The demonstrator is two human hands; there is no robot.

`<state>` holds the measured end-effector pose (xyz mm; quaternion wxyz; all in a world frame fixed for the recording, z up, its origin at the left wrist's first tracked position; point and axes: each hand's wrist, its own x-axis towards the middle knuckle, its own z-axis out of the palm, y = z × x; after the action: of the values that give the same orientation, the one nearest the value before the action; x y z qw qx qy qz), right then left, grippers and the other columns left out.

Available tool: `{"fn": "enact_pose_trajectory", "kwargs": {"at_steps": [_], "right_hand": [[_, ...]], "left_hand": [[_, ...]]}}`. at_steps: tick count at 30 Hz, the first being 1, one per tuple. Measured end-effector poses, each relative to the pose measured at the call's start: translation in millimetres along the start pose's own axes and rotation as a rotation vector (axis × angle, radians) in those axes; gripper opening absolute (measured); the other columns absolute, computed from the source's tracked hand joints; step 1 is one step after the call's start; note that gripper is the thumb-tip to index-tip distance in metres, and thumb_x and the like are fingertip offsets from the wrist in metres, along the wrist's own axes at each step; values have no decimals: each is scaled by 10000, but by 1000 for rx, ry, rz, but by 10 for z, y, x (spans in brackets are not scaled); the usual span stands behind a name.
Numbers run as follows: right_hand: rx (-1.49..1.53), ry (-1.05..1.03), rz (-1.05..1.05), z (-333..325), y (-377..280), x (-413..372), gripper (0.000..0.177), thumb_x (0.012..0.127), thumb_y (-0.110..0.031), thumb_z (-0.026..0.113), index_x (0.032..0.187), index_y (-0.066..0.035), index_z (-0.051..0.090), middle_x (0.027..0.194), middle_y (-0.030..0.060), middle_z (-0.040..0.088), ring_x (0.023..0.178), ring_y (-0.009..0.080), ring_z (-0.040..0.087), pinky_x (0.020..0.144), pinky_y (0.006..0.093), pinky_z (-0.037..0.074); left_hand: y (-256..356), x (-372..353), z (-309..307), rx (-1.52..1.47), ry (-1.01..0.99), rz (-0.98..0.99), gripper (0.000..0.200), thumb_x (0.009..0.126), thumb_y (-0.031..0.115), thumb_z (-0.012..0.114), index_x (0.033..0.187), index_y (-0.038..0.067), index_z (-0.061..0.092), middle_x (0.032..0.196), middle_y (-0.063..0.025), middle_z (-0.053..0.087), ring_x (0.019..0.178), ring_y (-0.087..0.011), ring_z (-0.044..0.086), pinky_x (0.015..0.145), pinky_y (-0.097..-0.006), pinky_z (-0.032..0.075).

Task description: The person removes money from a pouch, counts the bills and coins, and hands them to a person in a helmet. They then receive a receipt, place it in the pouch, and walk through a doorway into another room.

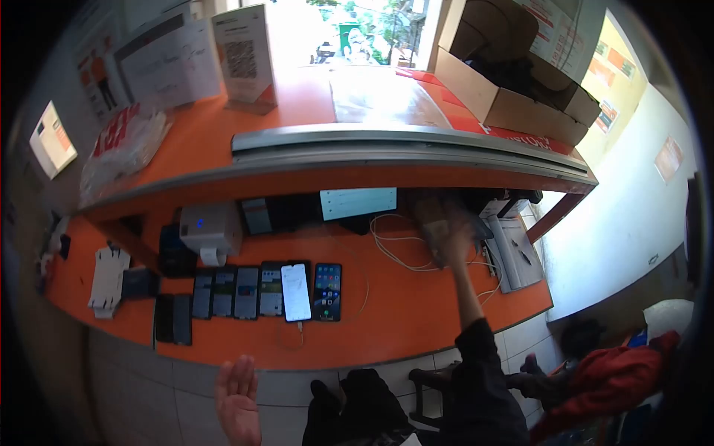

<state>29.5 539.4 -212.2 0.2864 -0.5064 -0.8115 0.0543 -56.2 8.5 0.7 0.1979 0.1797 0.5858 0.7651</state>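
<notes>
My left hand (238, 401) hangs in front of the counter's near edge, palm up, fingers stretched out, with nothing in it. My right hand (457, 239) reaches under the shelf at the right and is smeared by motion. Beside its fingers is a dark brownish object (430, 220), blurred too; I cannot tell whether the hand grips it. A white cable (381, 241) loops to the left of this hand. Several phones stand in a row on the orange counter (401, 327). One phone with a bright white screen (296, 293) has a cable at its lower end; a phone showing app icons (327, 292) lies to its right.
A white label printer (210, 229) and a lit screen (358, 203) are under the metal-edged shelf (401, 152). White papers (110, 279) lie at left, a notebook with a pen (515, 256) at right. Above stand a QR-code sign (244, 59) and a cardboard box (513, 104).
</notes>
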Motion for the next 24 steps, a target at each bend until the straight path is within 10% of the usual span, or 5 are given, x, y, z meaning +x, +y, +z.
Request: {"fn": "enact_pose_trajectory", "kwargs": {"at_steps": [4, 6, 8, 17, 24], "right_hand": [[-119, 55, 888, -284, 1126, 1180, 697, 777, -539, 573, 1218, -13, 452, 1231, 234, 480, 1105, 363, 491, 840, 435, 431], [668, -289, 601, 514, 2436, 1288, 561, 756, -540, 580, 997, -34, 603, 891, 224, 617, 882, 354, 603, 680, 473, 446], [164, 3, 250, 290, 1977, 1008, 395, 818, -383, 552, 840, 4, 623, 717, 213, 603, 715, 372, 608, 615, 453, 432], [501, 204, -191, -1052, 409, 786, 169, 870, -95, 505, 928, 34, 598, 815, 145, 593, 743, 261, 577, 674, 343, 440], [695, 261, -204, -1781, 374, 447, 214, 874, -175, 534, 795, 23, 555, 709, 94, 476, 681, 208, 483, 632, 338, 385]], "left_hand": [[-900, 112, -122, 14, 245, -256, 587, 898, 402, 486, 1319, 16, 351, 1330, -133, 431, 1266, -324, 342, 1077, -428, 183], [-1073, 289, -11, 86, 382, -389, 499, 905, 357, 450, 1293, 48, 388, 1297, -141, 437, 1237, -279, 376, 1036, -385, 236], [-1195, 414, 267, 106, 507, -426, 406, 904, 286, 450, 1229, 44, 453, 1239, -123, 478, 1181, -220, 428, 993, -347, 284], [-2075, 1243, 2115, -68, -35, -301, 383, 899, 181, 494, 1247, 31, 436, 1241, -85, 482, 1181, -194, 438, 988, -328, 354], [-2476, 1330, 3114, 21, -93, -319, 538, 859, 238, 587, 1273, 13, 328, 1228, -124, 452, 1141, -192, 458, 967, -318, 358]]}}
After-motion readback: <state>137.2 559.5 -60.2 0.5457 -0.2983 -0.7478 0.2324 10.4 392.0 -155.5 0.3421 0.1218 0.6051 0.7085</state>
